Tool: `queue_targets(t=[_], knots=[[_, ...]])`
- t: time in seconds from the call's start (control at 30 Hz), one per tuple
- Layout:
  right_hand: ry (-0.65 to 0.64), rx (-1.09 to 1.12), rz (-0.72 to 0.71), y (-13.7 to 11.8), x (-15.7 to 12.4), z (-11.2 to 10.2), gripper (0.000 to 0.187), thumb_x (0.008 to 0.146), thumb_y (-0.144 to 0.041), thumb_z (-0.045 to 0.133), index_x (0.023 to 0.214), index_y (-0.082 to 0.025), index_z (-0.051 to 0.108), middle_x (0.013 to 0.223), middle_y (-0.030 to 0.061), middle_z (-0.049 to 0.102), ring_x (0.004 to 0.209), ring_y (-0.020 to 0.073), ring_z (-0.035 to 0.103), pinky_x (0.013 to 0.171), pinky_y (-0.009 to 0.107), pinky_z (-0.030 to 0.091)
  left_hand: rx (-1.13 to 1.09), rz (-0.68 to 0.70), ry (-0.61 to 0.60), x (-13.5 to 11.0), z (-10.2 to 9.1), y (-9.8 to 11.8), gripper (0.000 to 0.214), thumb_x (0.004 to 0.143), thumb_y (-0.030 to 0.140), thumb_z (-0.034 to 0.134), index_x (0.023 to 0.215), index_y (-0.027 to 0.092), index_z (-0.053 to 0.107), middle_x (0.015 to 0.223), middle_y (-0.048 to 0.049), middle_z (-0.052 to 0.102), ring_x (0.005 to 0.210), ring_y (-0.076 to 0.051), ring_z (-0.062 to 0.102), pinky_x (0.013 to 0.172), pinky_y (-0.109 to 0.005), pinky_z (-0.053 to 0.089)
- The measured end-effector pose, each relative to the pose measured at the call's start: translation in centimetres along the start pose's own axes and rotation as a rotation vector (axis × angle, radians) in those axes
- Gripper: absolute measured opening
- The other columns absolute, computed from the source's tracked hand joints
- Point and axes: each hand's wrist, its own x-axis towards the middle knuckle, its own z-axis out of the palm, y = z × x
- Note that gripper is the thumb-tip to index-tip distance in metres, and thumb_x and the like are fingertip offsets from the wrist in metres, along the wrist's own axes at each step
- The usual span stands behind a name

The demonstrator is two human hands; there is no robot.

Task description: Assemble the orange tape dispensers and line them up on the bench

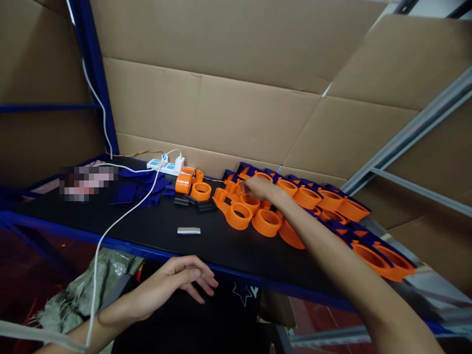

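In the head view my left hand (184,278) hovers before the table's front edge, palm inward, fingers loosely apart and holding nothing. My right arm reaches across the table, and my right hand (258,189) is among the orange ring-shaped parts (267,222) at the back. Its fingertips are bent down by one of them; whether they grip it is hidden. Several more orange rings with dark blue pieces attached (332,200) lie in rows to the right. A small grey-white bar (189,230) lies on the black tabletop between my hands.
Dark blue flat pieces (142,187) and short black pieces (199,203) lie left of the rings. Behind stands a white power strip (165,166) with plugs. A white cable (125,215) runs over the front edge. Cardboard (221,103) walls the back; a metal rail (409,130) slants at right.
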Motion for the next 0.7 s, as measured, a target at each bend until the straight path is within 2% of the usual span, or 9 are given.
queue_targets(t=[0.13, 0.3, 0.43, 0.5, 0.57, 0.63, 0.7], knots=[[0.133, 0.019, -0.069, 0.2, -0.6, -0.3, 0.01, 0.089, -0.018, 0.065, 0.098, -0.014, 0.067, 0.096, 0.0133, 0.072, 0.092, 0.0219, 0.067, 0.075, 0.026, 0.043, 0.01, -0.003, 0.004, 0.0, 0.1, 0.1, 0.026, 0.096, 0.03, 0.056, 0.107, 0.013, 0.073, 0.114, -0.0188, 0.073, 0.105, -0.031, 0.069, 0.086, -0.042, 0.055], [0.321, 0.089, -0.102, 0.2, -2.1, -2.1, 0.013, 0.092, -0.02, 0.058, 0.102, -0.017, 0.065, 0.102, 0.0121, 0.072, 0.087, 0.0208, 0.066, 0.07, 0.026, 0.038, -0.02, 0.008, 0.016, -0.1, 0.0, 0.0, 0.026, 0.096, 0.029, 0.057, 0.107, 0.013, 0.073, 0.112, -0.019, 0.073, 0.104, -0.032, 0.069, 0.086, -0.044, 0.055], [0.456, 0.164, -0.136, -1.0, -4.0, -4.4, 0.019, 0.097, -0.026, 0.052, 0.108, -0.017, 0.064, 0.106, 0.0119, 0.071, 0.088, 0.0204, 0.065, 0.074, 0.027, 0.04, -0.104, 0.117, 0.127, -0.1, -0.3, -0.2, 0.027, 0.097, 0.029, 0.055, 0.109, 0.013, 0.072, 0.111, -0.0184, 0.073, 0.107, -0.032, 0.067, 0.088, -0.045, 0.056], [0.508, 0.287, -0.225, -3.1, -5.4, -5.2, 0.018, 0.098, -0.026, 0.051, 0.108, -0.017, 0.063, 0.106, 0.0103, 0.071, 0.089, 0.0189, 0.065, 0.076, 0.027, 0.043, -0.16, 0.236, 0.226, 0.1, -0.5, -0.2, 0.03, 0.097, 0.029, 0.055, 0.12, 0.016, 0.068, 0.124, -0.0181, 0.069, 0.119, -0.034, 0.062, 0.094, -0.047, 0.054], [0.524, 0.53, -0.389, -6.4, -7.3, -5.3, 0.015, 0.095, -0.023, 0.055, 0.106, -0.016, 0.064, 0.101, 0.008, 0.072, 0.086, 0.0169, 0.065, 0.075, 0.026, 0.046, -0.219, 0.37, 0.322, 0.3, -0.7, -0.1, 0.038, 0.096, 0.031, 0.056, 0.132, 0.019, 0.062, 0.14, -0.0163, 0.061, 0.132, -0.035, 0.053, 0.104, -0.05, 0.049], [0.44, 0.728, -0.511, -10.4, -9.5, -4.7, 0.011, 0.094, -0.021, 0.058, 0.102, -0.017, 0.065, 0.09, 0.004, 0.071, 0.077, 0.0137, 0.064, 0.069, 0.023, 0.046, -0.28, 0.459, 0.378, 0.3, -0.9, 0.1, 0.045, 0.095, 0.036, 0.058, 0.138, 0.021, 0.057, 0.148, -0.0144, 0.055, 0.137, -0.034, 0.049, 0.11, -0.05, 0.044], [0.309, 0.827, -0.602, -14.1, -11.5, -3.6, 0.008, 0.092, -0.019, 0.061, 0.098, -0.017, 0.066, 0.082, 0.001, 0.069, 0.069, 0.011, 0.062, 0.064, 0.021, 0.046, -0.34, 0.467, 0.405, 0.2, -0.9, 0.2, 0.048, 0.094, 0.04, 0.058, 0.139, 0.023, 0.055, 0.151, -0.0138, 0.053, 0.135, -0.035, 0.051, 0.108, -0.05, 0.047]])
